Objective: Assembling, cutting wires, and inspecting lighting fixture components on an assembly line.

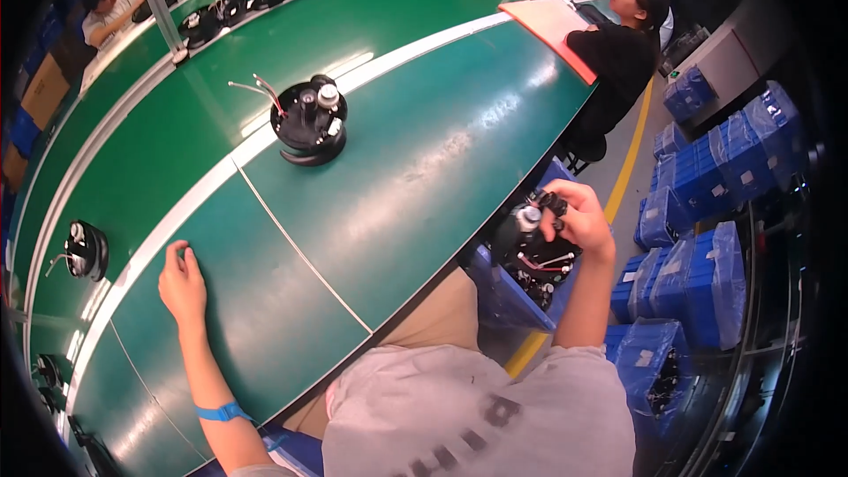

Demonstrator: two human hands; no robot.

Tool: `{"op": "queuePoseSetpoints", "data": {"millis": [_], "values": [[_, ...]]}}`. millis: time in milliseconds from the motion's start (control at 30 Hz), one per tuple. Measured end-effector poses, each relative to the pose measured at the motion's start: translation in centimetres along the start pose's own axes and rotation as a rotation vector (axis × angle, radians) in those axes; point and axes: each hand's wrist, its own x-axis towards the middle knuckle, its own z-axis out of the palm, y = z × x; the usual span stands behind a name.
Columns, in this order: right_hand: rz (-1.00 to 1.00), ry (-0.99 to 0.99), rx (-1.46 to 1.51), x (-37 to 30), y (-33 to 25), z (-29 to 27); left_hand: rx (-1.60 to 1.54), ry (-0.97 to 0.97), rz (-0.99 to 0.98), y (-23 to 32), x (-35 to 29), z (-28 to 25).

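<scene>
My right hand (579,216) grips a round black motor assembly (511,234) with a silver cylinder, to the right of the table edge. It is above a blue crate (508,287) that holds more black parts with red and white wires. My left hand (183,287) is over the near side of the green table (291,238), empty, its fingers loosely stretched. A blue band (223,412) circles that wrist. Ahead, a similar black assembly (309,119) stands across the table's pale rail, its wire ends sticking up to the left.
On the green belt beyond the rail, another black assembly (86,250) stands at far left and several more (231,9) at the back. A person in black (618,53) sits beside an orange-edged board (552,31). Stacked blue crates (720,155) line the floor at right. Another person (110,13) works far left.
</scene>
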Motion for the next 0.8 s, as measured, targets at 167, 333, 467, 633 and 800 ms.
{"op": "queuePoseSetpoints", "data": {"millis": [167,333,467,633,800], "values": [[0.146,0.532,-0.286,-1.4,11.0,-7.5,0.003,-0.025,-0.031,0.7,0.0,0.5],[0.185,0.822,-0.084,-1.8,26.7,-12.0,-0.022,-0.014,-0.038,0.6,-0.1,0.5],[0.347,0.897,-0.142,-3.3,34.5,-12.7,-0.01,-0.008,-0.017,0.5,-0.2,0.5],[0.634,0.662,-0.195,-1.7,32.0,-11.2,0.012,-0.008,-0.054,0.4,-0.3,-0.5],[-0.032,1.07,-0.28,4.3,21.5,-7.9,-0.021,0.033,-0.042,0.8,-0.3,-0.2]]}}
